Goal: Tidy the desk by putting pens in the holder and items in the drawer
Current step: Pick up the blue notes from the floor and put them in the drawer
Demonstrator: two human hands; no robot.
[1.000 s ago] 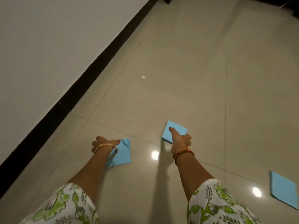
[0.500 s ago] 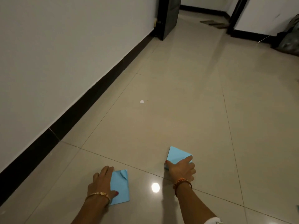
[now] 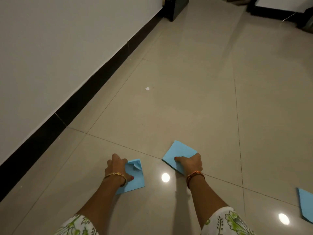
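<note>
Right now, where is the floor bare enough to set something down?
Bare tile runs from the black skirting across to the right, broken only by a white scrap. Crowded near: left hand and right hand on blue papers; another at the right edge.

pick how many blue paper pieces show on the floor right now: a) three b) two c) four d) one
a: one blue paper lies under the left hand, a second blue paper under the right hand, and a third blue paper is cut off at the right edge.
</note>
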